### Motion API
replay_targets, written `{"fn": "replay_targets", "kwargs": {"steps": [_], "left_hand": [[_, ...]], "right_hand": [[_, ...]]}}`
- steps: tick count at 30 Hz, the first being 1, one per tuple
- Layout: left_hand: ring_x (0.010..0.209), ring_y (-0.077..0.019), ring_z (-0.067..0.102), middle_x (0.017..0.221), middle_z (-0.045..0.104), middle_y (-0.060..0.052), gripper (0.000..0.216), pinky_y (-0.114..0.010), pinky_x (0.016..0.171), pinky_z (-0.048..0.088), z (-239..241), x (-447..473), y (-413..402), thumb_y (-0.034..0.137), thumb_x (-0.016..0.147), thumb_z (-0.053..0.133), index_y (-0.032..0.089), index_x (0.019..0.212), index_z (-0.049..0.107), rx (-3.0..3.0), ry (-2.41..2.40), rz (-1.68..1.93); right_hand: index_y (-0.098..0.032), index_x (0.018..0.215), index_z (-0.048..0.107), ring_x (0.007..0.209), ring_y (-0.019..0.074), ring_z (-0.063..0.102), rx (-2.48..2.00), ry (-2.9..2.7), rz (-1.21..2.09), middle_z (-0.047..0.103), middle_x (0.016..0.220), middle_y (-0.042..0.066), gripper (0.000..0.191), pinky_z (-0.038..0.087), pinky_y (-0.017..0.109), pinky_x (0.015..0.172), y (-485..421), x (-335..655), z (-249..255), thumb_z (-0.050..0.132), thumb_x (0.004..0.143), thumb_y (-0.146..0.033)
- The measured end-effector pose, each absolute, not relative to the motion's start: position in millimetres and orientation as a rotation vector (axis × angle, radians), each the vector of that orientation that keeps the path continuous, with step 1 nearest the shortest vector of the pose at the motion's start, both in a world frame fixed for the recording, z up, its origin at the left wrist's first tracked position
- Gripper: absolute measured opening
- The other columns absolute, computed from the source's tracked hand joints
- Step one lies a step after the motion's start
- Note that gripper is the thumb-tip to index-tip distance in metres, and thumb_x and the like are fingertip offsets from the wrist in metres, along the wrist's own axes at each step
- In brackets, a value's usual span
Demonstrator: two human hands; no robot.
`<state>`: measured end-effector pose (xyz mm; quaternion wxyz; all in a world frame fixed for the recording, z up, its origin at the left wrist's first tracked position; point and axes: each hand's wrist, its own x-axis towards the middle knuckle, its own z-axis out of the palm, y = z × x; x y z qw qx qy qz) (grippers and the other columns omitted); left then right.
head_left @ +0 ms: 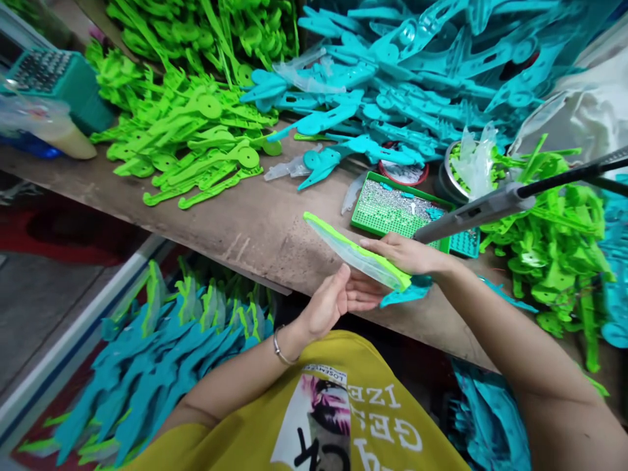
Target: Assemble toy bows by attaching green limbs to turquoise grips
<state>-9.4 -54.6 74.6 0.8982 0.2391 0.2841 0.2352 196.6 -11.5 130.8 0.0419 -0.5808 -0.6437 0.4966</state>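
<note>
A curved plastic part [356, 254], bright green along its edge with a translucent strip, is between my two hands above the front of the bench. A blue plastic piece [407, 292] shows under its near end; I cannot tell whether the two are joined. My left hand [338, 294] cups the part from below, its fingers stretched along the underside and the thumb raised beside it. From the far side, my right hand [405, 252] grips its upper edge; several of its fingers are hidden. Just behind that hand is the end of a grey rod-shaped tool [473, 212] with a black cable.
Green plastic parts [196, 127] and blue parts [383, 98] heap the bench's back. Beyond my hands stands a green tray [387, 226] of small metal pieces, near a metal bowl [456, 167]. Below left, blue-and-green pieces [167, 366] stand in rows. More green parts [554, 248] lie right.
</note>
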Motion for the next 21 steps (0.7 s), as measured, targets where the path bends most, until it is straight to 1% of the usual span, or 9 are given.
{"fn": "replay_targets", "kwargs": {"steps": [2, 4, 5, 7, 9, 11, 14, 17, 21], "left_hand": [[0.091, -0.0247, 0.076, 0.099, 0.078, -0.013, 0.064, -0.035, 0.083, 0.059, 71, -5, -52, 0.067, 0.074, 0.079, 0.014, 0.109, 0.070, 0.541, 0.671, 0.520], [0.085, -0.0191, 0.074, 0.095, 0.077, -0.008, 0.059, -0.030, 0.081, 0.058, 66, 1, -49, 0.051, 0.065, 0.093, 0.014, 0.106, 0.069, 0.584, 0.752, 0.550], [0.081, -0.0168, 0.073, 0.093, 0.077, -0.006, 0.058, -0.028, 0.079, 0.058, 64, 4, -47, 0.045, 0.061, 0.096, 0.014, 0.102, 0.069, 0.599, 0.786, 0.568], [0.077, -0.0146, 0.071, 0.089, 0.075, -0.004, 0.055, -0.027, 0.075, 0.058, 58, 6, -36, 0.045, 0.059, 0.096, 0.013, 0.095, 0.068, 0.602, 0.862, 0.638], [0.075, -0.0147, 0.070, 0.087, 0.074, -0.003, 0.054, -0.028, 0.072, 0.058, 52, 5, -20, 0.049, 0.063, 0.093, 0.014, 0.093, 0.066, 0.592, 0.946, 0.738], [0.075, -0.0152, 0.070, 0.086, 0.073, -0.003, 0.054, -0.029, 0.071, 0.059, 47, 1, -1, 0.051, 0.064, 0.091, 0.014, 0.093, 0.064, 0.597, 1.010, 0.819], [0.071, -0.0163, 0.071, 0.077, 0.072, -0.002, 0.055, -0.029, 0.068, 0.059, 42, -5, 20, 0.048, 0.060, 0.094, 0.014, 0.090, 0.063, 0.623, 1.042, 0.823], [0.067, -0.0168, 0.070, 0.071, 0.070, -0.001, 0.056, -0.029, 0.064, 0.058, 38, -5, 25, 0.047, 0.057, 0.094, 0.014, 0.087, 0.061, 0.629, 1.059, 0.825], [0.066, -0.0160, 0.070, 0.073, 0.071, -0.001, 0.056, -0.029, 0.065, 0.058, 36, 0, 24, 0.046, 0.056, 0.095, 0.014, 0.087, 0.060, 0.663, 1.052, 0.848]], "right_hand": [[-0.018, 0.084, 0.072, 0.057, 0.0118, 0.043, -1.838, -2.059, 1.321, 0.052, 0.061, -0.001, 0.064, 0.031, 0.027, 0.058, -16, 190, 117, 0.026, 0.104, -0.058], [-0.019, 0.102, 0.075, 0.064, 0.0142, 0.054, -1.998, -2.177, 1.077, 0.065, 0.072, 0.003, 0.058, 0.031, 0.027, 0.062, -21, 183, 104, 0.025, 0.107, -0.048], [-0.021, 0.110, 0.075, 0.070, 0.0163, 0.059, -2.088, -2.224, 0.976, 0.070, 0.081, 0.006, 0.056, 0.032, 0.028, 0.064, -23, 180, 99, 0.025, 0.107, -0.045], [-0.025, 0.123, 0.072, 0.083, 0.0214, 0.068, -2.232, -2.302, 0.830, 0.076, 0.097, 0.010, 0.055, 0.035, 0.029, 0.068, -27, 174, 91, 0.023, 0.107, -0.044], [-0.027, 0.129, 0.070, 0.091, 0.0258, 0.071, -2.307, -2.371, 0.739, 0.078, 0.105, 0.012, 0.057, 0.039, 0.030, 0.072, -32, 170, 86, 0.020, 0.107, -0.045], [-0.025, 0.124, 0.073, 0.095, 0.0287, 0.073, -2.353, -2.413, 0.680, 0.078, 0.106, 0.015, 0.062, 0.042, 0.032, 0.075, -36, 167, 83, 0.017, 0.107, -0.046], [-0.019, 0.108, 0.078, 0.095, 0.0325, 0.075, -2.420, -2.397, 0.633, 0.078, 0.101, 0.019, 0.069, 0.045, 0.035, 0.075, -40, 162, 76, 0.015, 0.107, -0.048], [-0.017, 0.101, 0.079, 0.092, 0.0339, 0.076, -2.432, -2.348, 0.629, 0.078, 0.098, 0.020, 0.068, 0.047, 0.036, 0.074, -43, 161, 67, 0.019, 0.106, -0.048], [-0.018, 0.095, 0.080, 0.088, 0.0327, 0.076, -2.408, -2.242, 0.529, 0.079, 0.093, 0.019, 0.064, 0.047, 0.035, 0.071, -45, 165, 57, 0.025, 0.105, -0.050]]}}
